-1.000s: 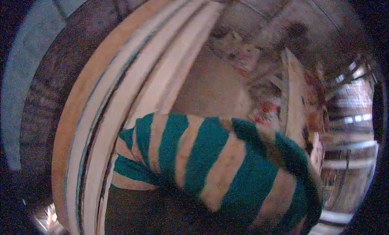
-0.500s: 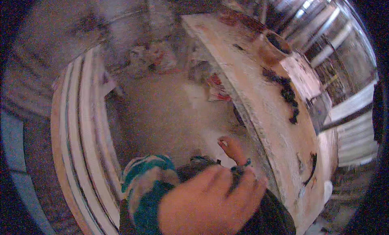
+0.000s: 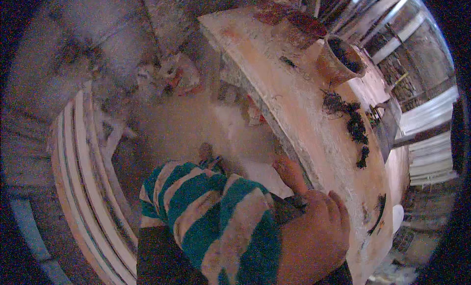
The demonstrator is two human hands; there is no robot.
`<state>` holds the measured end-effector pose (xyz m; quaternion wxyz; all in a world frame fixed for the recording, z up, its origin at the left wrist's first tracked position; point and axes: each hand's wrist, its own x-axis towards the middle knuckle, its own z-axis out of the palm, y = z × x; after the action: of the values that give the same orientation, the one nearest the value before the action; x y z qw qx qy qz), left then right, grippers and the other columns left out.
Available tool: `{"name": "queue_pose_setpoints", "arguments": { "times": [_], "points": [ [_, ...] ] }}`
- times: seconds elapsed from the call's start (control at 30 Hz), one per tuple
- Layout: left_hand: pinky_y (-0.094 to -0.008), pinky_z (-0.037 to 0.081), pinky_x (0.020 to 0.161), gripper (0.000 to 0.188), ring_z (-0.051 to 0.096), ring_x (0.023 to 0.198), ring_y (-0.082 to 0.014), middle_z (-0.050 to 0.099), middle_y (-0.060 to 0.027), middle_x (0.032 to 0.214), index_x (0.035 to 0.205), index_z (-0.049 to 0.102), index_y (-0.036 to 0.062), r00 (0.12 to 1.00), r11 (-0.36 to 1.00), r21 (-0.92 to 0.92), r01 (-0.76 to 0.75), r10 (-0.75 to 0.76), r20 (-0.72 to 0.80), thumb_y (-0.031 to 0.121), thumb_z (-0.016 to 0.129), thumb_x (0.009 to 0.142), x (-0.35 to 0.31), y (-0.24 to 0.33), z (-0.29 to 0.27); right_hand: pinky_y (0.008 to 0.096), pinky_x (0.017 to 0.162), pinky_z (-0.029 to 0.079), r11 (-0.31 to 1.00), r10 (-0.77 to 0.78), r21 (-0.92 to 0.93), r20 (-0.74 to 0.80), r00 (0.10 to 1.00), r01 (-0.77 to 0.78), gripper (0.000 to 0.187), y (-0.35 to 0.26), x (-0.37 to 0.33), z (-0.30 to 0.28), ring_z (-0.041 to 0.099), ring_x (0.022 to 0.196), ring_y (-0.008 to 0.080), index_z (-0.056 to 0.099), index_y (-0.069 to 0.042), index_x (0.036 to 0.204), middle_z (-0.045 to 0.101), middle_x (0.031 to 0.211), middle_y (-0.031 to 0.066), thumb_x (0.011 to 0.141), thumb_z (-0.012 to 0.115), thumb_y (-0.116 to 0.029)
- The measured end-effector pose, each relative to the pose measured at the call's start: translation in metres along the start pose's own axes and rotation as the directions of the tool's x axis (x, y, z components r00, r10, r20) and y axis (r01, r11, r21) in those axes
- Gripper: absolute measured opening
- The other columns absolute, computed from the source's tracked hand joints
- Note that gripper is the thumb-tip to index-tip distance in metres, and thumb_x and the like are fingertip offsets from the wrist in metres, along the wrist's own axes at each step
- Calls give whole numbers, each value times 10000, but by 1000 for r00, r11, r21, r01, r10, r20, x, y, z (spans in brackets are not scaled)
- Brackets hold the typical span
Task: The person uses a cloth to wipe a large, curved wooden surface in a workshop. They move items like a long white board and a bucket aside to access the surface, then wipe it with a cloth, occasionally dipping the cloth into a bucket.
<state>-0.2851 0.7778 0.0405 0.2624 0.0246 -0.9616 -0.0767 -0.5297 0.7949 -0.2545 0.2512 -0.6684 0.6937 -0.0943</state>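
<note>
Item: right hand point(image 3: 314, 236), near right, large in the head view, back of the hand toward the camera, fingers curled over a small dark object point(image 3: 294, 204) at the near edge of the long pale workbench point(image 3: 304, 123); whether it truly grips that object cannot be told. Half a second ago the hand sat lower and nearer the middle; it has since moved right and up to the bench edge, and the view has swung right, so the work now appears to centre on the bench. Left hand: not in view; only a teal-and-tan striped sleeve point(image 3: 211, 216) shows, near centre. On the bench, far right: a clay pot point(image 3: 338, 64) with dark contents, dark scattered debris point(image 3: 351, 120) just near of it. Left: curved white slats point(image 3: 83, 177). Below: bare feet point(image 3: 289, 169) on a dusty floor point(image 3: 171, 128).
</note>
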Motion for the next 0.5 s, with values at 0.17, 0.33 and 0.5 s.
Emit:
{"name": "queue_pose_setpoints", "arguments": {
  "times": [0.17,0.33,0.5],
  "points": [
    [-438,560,852,454,675,975,-336,694,-141,1152,1253,677,80,970,949,-271,-163,205,132,236,687,827,-41,-91,-4,501,852,552,970,154,212,-148,977,-121,286,-4,47,26,692,1000,425,729,-71,1132,736,1090,191,979,651,-299],
    [-445,557,861,462,667,999,-357,687,-158,1167,1277,653,78,924,880,-418,-225,329,194,244,685,848,-60,-166,-19,463,921,542,969,136,233,-213,967,-85,306,-33,125,16,699,1072,376,712,-66,1198,735,1145,176,976,645,-266],
    [-453,554,870,471,659,1022,-378,681,-176,1181,1302,630,75,865,799,-510,-320,465,186,252,684,869,-43,-209,-19,436,976,527,982,133,164,-242,961,-94,356,-11,189,-35,678,1139,347,659,-38,1284,718,1205,171,989,649,-237]
  ]
}}
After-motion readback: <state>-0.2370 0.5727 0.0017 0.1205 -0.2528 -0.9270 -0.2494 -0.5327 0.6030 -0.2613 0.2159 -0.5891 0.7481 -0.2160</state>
